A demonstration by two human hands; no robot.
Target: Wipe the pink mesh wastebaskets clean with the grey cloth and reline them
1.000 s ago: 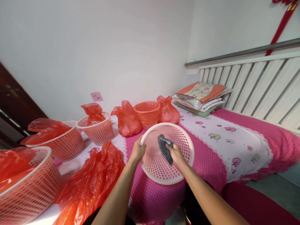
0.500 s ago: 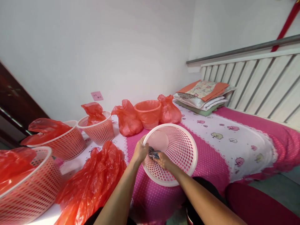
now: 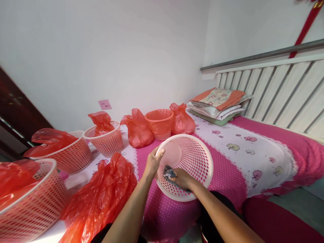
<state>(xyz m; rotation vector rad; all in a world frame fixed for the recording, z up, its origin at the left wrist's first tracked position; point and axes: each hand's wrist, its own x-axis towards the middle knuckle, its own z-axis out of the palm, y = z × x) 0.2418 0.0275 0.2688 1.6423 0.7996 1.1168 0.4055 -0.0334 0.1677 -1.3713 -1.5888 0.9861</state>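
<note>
A pale pink plastic basket (image 3: 196, 157) with a holed wall lies tilted on the bed, its mouth facing me. My left hand (image 3: 153, 162) is closed on the left side of its rim, the thumb over the edge. Inside the mouth, my right hand (image 3: 181, 178) grips a dark grey-blue cloth (image 3: 169, 173) and presses it against the lower left of the inner wall. Part of the cloth is hidden under my fingers.
Crumpled red plastic bags (image 3: 106, 189) lie to my left. Beyond them stand several pink baskets (image 3: 108, 143) with red bags inside. Two tied red bags (image 3: 139, 130) flank a red-lined basket (image 3: 160, 123) by the wall. Folded bedding (image 3: 220, 104) is stacked at back right.
My right hand has moved the cloth slightly right and down along the basket's inner wall, away from my left hand. My left hand stays on the rim.
</note>
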